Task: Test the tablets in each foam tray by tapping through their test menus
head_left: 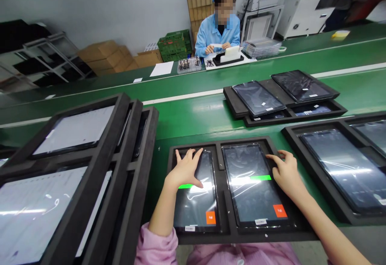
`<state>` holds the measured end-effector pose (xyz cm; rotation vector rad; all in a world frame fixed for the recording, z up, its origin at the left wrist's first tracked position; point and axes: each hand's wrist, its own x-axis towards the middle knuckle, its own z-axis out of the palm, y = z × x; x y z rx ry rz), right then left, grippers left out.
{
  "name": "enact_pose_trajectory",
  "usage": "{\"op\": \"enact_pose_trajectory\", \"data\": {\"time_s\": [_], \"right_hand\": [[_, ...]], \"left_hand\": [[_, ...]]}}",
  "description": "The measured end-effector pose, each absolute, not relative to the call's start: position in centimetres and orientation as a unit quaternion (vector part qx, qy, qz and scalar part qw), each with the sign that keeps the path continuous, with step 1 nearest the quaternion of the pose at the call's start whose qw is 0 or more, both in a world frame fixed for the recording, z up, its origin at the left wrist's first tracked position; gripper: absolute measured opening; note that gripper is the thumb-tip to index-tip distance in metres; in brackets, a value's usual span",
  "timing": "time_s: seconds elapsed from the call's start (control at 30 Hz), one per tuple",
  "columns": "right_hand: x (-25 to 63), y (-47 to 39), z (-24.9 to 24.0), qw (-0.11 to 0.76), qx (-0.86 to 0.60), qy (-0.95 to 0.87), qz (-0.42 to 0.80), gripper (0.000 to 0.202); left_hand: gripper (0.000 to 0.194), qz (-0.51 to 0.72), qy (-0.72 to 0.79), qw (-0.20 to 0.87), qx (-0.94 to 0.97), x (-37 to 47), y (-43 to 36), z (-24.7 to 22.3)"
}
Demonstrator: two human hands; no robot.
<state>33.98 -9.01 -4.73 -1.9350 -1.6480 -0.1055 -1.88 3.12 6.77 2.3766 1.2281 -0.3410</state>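
Observation:
A black foam tray (223, 204) lies in front of me with two tablets side by side in its recesses. Over the upper part of the left tablet (196, 210) is my left hand (187, 168), open with fingers spread; whether it touches the glass I cannot tell. At the upper right edge of the right tablet (247, 200) is my right hand (286, 174), its index finger stretched toward the screen edge and the other fingers loosely bent, holding nothing. Both dark screens show a green bar and an orange square reading "Fail". Small white labels sit on their lower borders.
Stacked foam trays (135, 176) with tablets lean at my left. Another tray (334, 204) with tablets lies right. Beyond, more tablets (259, 98) rest on trays on the green belt (183, 116). A person in blue (218, 35) sits opposite, near a parts box (189, 64).

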Motion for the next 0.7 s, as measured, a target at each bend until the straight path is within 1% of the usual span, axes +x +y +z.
{"op": "enact_pose_trajectory", "data": {"time_s": [0.2, 0.27, 0.4, 0.43, 0.57, 0.7], "right_hand": [[34.0, -9.5, -4.7, 0.303, -0.721, -0.622, -0.037, 0.042], [34.0, -9.4, -4.7, 0.307, -0.720, -0.621, -0.039, 0.041], [33.8, -9.3, -4.4, 0.313, -0.720, -0.618, -0.049, 0.038], [33.8, -9.3, -4.3, 0.313, -0.720, -0.618, -0.051, 0.037], [33.7, -9.4, -4.0, 0.311, -0.720, -0.618, -0.056, 0.032], [34.1, -9.5, -3.8, 0.306, -0.717, -0.624, -0.054, 0.033]], "left_hand": [[0.128, -0.122, 0.451, 0.213, 0.858, -1.9, 3.2, 7.0], [0.118, -0.115, 0.463, 0.211, 0.853, -1.6, 3.1, 7.0], [0.080, -0.078, 0.527, 0.167, 0.829, 0.7, 2.1, 6.5], [0.074, -0.069, 0.543, 0.154, 0.823, 1.4, 1.8, 6.2], [0.066, -0.048, 0.578, 0.117, 0.806, 3.7, 1.0, 5.3], [0.058, -0.037, 0.585, 0.090, 0.805, 4.7, 1.0, 5.3]]}}
